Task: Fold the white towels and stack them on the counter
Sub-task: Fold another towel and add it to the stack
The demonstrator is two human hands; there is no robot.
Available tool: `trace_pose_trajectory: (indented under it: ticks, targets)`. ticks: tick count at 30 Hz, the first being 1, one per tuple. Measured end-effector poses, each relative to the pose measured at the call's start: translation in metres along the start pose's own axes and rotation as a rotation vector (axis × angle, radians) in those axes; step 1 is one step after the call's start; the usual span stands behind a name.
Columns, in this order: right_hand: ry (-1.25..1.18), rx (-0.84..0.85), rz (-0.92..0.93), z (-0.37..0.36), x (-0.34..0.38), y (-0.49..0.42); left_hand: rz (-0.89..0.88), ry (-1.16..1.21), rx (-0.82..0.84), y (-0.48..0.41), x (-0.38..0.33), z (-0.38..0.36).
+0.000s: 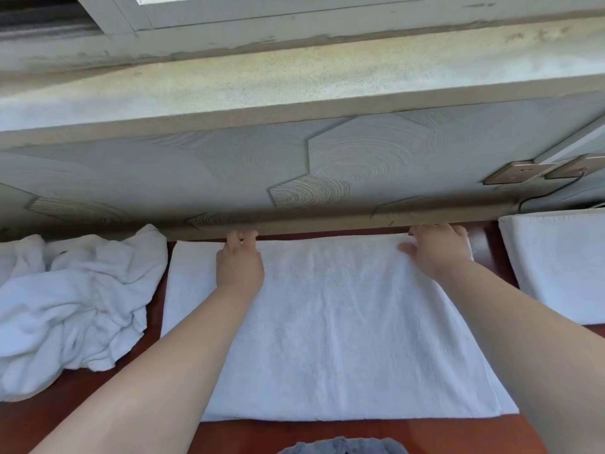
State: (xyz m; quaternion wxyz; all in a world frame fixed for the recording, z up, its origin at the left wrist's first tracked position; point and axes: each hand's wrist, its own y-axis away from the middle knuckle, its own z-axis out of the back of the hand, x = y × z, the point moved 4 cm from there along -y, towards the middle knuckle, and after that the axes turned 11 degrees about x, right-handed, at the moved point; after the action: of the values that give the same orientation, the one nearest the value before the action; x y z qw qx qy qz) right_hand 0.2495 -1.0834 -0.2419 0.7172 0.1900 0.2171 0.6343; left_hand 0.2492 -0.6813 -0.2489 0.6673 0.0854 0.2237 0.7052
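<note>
At the near edge of the reddish-brown wooden counter, a scrap of grey-blue denim fabric shows at the bottom of the view. Just beyond it a flat white terry towel lies spread on the counter, doubled over, with its near edge close to the counter's front and its far edge by the wall. Both bare forearms reach across it.

The left hand rests on the cloth left of centre, its fingers curled down and pinching the far edge. The right hand holds the far right corner: its fingers bend over the edge, where their tips are hidden, and its thumb lies out on top of the cloth.

To the left, a crumpled heap of white towels sits on the counter, just beside the flat one. To the right, apart from it, lies a folded white towel, with its right side cut off by the frame.

Behind them rises a grey wall panel with a hexagon wood-ring pattern. It carries two bronze-coloured wall sockets at the right, with a thin dark cable running down. Above is a speckled stone window ledge and a white window frame.
</note>
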Motion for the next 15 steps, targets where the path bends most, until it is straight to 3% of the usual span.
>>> trace_pose_trajectory:
  ticks: [3,7,9,15]
  targets:
    - [0.004,0.052,0.061,-0.002,-0.008,-0.003,-0.16,-0.045,-0.023,0.02,-0.035,-0.015]
    - [0.078,0.21,0.06,0.008,-0.029,-0.01,-0.512,-0.249,0.23,0.037,-0.096,-0.061]
    - [0.2,0.235,0.015,0.014,-0.042,-0.016,-0.485,-0.298,0.268,0.033,-0.105,-0.076]
    - [0.201,-0.05,-0.117,0.02,-0.065,-0.022,-0.318,-0.284,0.251,-0.006,-0.121,-0.071]
